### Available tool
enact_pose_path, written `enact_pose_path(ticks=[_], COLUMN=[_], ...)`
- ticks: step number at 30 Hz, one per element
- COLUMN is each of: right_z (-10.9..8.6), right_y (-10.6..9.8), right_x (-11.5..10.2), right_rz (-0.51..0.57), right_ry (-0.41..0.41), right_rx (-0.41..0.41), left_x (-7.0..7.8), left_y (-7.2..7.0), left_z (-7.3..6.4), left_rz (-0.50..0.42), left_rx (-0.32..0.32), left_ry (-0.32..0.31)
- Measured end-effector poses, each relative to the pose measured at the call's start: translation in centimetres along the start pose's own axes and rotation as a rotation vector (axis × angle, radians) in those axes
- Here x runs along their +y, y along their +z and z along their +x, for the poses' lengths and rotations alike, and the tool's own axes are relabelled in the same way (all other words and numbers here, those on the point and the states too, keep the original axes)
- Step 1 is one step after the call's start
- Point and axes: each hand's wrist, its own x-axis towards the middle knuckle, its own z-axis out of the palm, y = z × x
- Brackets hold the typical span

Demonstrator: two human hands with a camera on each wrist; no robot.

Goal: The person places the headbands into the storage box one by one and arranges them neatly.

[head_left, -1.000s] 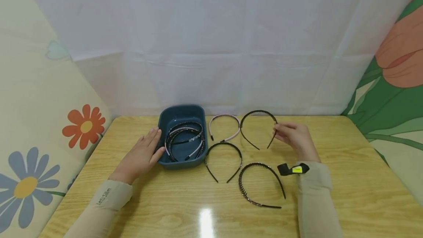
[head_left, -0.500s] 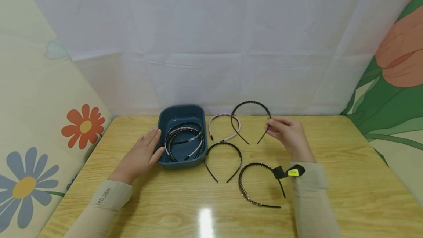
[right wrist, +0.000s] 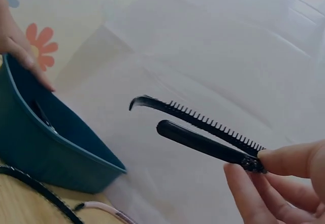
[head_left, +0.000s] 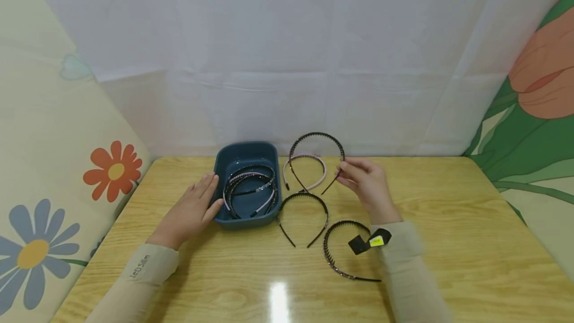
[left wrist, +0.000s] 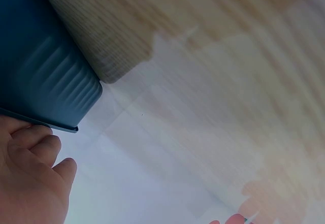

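My right hand [head_left: 365, 183] pinches one arm of a black toothed headband [head_left: 317, 134], held up so that it overlaps a pink headband [head_left: 324, 166] in the head view. Close up in the right wrist view, thumb and fingers grip the black headband [right wrist: 203, 144] near a glittery section. With fairly straight fingers, my left hand [head_left: 190, 208] rests against the left rim of a dark blue bin [head_left: 247, 149]. Inside the bin lie several headbands [head_left: 251, 176], black and pink, nested together. The left wrist view has the hand [left wrist: 33, 168] at the bin's rim [left wrist: 40, 124].
Another black headband [head_left: 303, 195] lies on the wooden table [head_left: 215, 273] right of the bin. Nearer the front right is a black headband with glittery stones [head_left: 329, 258], partly under the strap on my right wrist. A white cloth [head_left: 269, 64] hangs behind the table.
My right hand has lifted the black headband from the back right and carried it left, over the pink one. The left hand stays at the bin.
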Motion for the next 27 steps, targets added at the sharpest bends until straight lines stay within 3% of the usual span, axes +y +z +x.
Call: enact_pose_path(ticks=[10,27], right_z=[-0.4,-0.2], right_y=[3.5,8.5], right_x=[1.9,5.6], right_rz=[0.038,-0.039], right_ry=[0.021,0.045], right_rx=[-0.037,-0.045], left_x=[0.0,0.2], left_y=[0.0,-0.3], left_z=[0.1,-0.1], left_rz=[-0.003,-0.009], left_rx=[0.000,-0.002], left_ry=[-0.003,0.003])
